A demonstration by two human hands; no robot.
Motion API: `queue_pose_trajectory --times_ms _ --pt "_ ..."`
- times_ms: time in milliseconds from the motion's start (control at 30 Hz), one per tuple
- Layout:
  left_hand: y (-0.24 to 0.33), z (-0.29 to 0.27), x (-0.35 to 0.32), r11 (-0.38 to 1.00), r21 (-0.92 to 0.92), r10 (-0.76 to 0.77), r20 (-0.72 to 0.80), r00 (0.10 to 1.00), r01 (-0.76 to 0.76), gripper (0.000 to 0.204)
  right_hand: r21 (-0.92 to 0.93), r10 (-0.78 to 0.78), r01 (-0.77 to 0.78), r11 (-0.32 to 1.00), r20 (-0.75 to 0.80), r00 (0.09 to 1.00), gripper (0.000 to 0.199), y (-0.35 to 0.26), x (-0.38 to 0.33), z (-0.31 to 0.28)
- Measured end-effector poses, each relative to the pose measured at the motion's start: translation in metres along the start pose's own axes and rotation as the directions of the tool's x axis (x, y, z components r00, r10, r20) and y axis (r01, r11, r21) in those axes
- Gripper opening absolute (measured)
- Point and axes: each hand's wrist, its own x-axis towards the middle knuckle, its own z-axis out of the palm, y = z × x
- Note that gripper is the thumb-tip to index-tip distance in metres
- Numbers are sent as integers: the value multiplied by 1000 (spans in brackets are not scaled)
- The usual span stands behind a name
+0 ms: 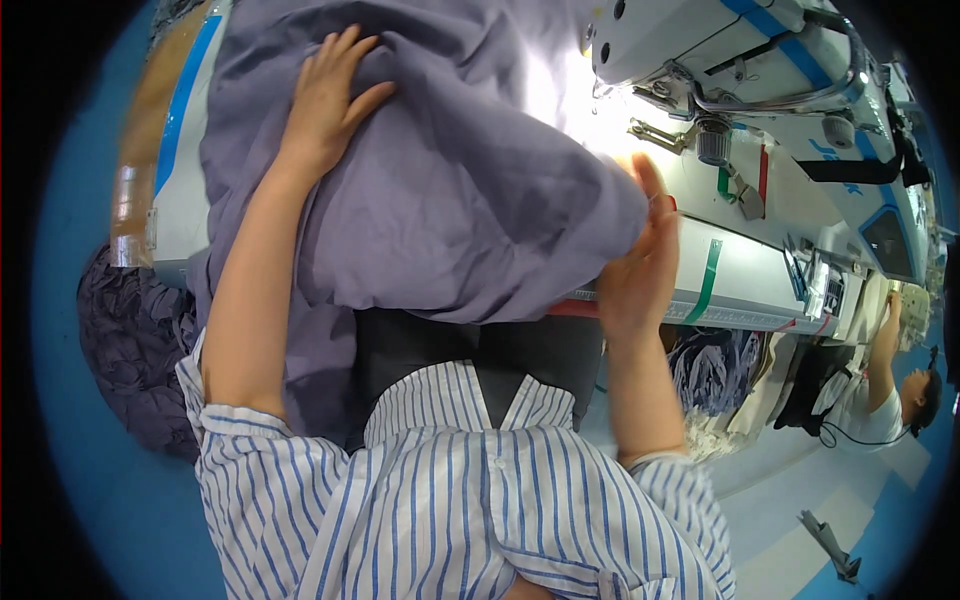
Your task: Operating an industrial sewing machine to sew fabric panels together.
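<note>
A large piece of grey-lilac cloth (450, 190) lies bunched over the white sewing table (745, 280) and hangs down over its near edge. My left hand (330, 100) rests flat on top of the cloth at the upper left, fingers spread. My right hand (640, 265) is at the cloth's right edge by the table's front, palm turned toward the fabric, fingers pointing up and touching the fold. Whether it pinches the cloth is hidden.
A white sewing machine (730, 60) stands at the upper right, its needle area lit brightly. A dark pile of cloth (135, 340) lies on the blue floor at left. More fabric sits under the table at right. Another person (900, 390) sits at far right.
</note>
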Motion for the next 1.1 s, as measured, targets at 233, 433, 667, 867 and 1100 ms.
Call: queue_pose_trajectory --times_ms 233,433,667,867,1100 --pt "-17 0 29 984 -87 165 76 983 -158 47 354 36 -353 866 661 750 54 -66 -42 85" --pt "-65 -37 -10 982 66 164 150 975 -175 46 368 131 -513 776 701 701 26 -55 -99 46" --pt "-60 -41 -14 951 239 170 125 977 -196 41 16 573 -656 754 471 670 31 -32 -160 90" --pt "97 -81 -70 911 -394 156 45 987 -126 41 46 473 -555 831 469 746 18 -21 -176 86" --pt "192 -116 -187 819 -557 129 413 901 138 21 48 126 -189 981 585 801 15 -24 -174 97"
